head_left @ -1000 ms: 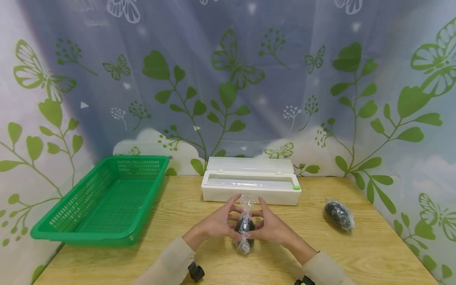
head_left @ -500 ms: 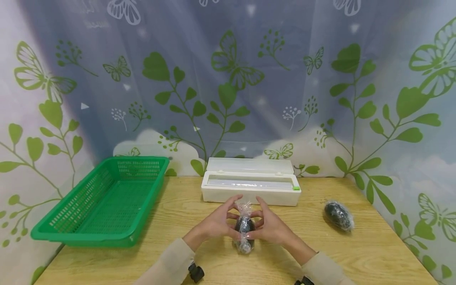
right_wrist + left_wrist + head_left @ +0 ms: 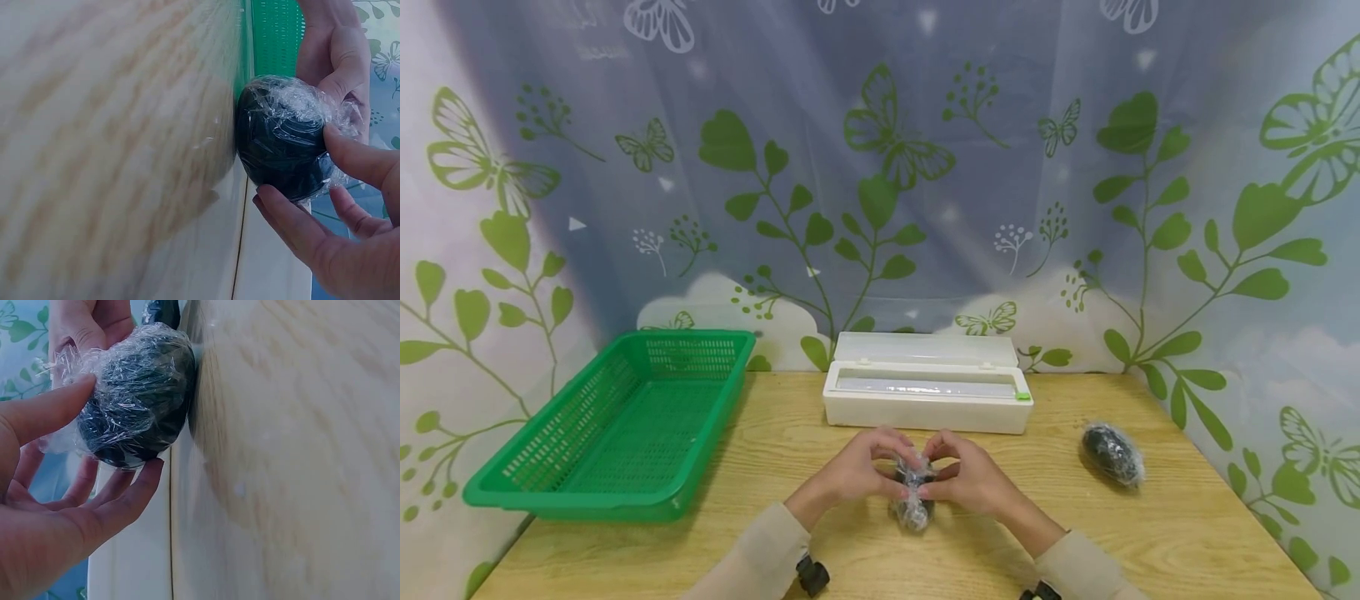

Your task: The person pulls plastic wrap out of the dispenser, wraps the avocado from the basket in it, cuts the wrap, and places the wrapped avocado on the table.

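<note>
A dark oval object (image 3: pixel 913 515), wrapped in crinkled cling film, lies on the table in front of the person. My left hand (image 3: pixel 859 468) holds it from the left, and my right hand (image 3: pixel 972 473) holds it from the right. Both thumbs press the film at its near end, while the index fingers fold the loose film at the far end down over its top. In the left wrist view, fingertips touch the lower side of the wrapped object (image 3: pixel 140 394). The right wrist view shows its smooth dark side (image 3: pixel 278 147) under the film.
Behind the hands stands a white cling film box (image 3: pixel 927 414) with its lid raised and a film roll inside. A second wrapped dark oval object (image 3: pixel 1112 454) lies at the right. On the left is a green plastic basket (image 3: pixel 580 510). A patterned curtain (image 3: pixel 880 167) hangs behind the table.
The index fingers, raised beside the upright tuft of film before, have come down and inward, pushing the film onto the wrapped object. The thumbs have stayed at its near end.
</note>
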`<state>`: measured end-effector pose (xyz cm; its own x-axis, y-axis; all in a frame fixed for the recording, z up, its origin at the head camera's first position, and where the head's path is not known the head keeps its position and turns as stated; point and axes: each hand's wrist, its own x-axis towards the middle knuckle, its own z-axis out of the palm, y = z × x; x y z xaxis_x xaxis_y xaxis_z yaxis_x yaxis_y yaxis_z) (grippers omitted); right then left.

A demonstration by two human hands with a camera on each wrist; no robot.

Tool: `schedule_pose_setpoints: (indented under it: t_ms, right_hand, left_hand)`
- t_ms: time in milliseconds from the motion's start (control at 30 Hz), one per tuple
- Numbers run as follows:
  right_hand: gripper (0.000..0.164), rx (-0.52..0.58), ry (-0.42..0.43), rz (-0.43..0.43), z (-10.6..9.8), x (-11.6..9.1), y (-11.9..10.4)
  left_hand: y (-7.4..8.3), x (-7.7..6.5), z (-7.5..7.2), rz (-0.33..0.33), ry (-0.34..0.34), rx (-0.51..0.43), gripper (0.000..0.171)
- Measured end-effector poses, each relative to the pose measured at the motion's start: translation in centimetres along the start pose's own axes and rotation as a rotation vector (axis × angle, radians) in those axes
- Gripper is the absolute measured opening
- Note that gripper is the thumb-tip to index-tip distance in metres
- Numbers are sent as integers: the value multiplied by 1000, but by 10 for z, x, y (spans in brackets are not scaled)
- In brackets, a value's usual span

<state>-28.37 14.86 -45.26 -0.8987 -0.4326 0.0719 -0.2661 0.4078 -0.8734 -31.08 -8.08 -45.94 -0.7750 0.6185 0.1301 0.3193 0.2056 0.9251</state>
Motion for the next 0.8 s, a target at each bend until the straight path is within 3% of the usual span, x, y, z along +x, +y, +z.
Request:
schedule_pose_setpoints:
  t_ms: [100,233,333,433,567,667,800]
  right_hand:
    - [30,16,-68,-18,-5,-2,-2]
    - [29,155,-148,45,-12,-4,-9]
    - [34,220,-136,90,-14,-4,-11]
    - [34,189,-106,86,-12,-3,-10]
    - [38,171,-109,86,-10,-2,-6]
    - [45,171,-126,82,-9,-2,-5]
    - [45,160,-143,65,-9,-2,-4]
  left_hand:
    - [0,0,-1,-15,-10,33,24]
    - [1,0,-3,1,-37,118,22]
    - [3,-1,-5,6,-69,157,23]
    - [4,-1,-8,-10,-105,165,22]
    - [3,-2,-10,-64,-117,53,23]
    - [2,-3,-10,-92,-87,-56,23]
    - [2,-2,-9,-117,-24,-72,24]
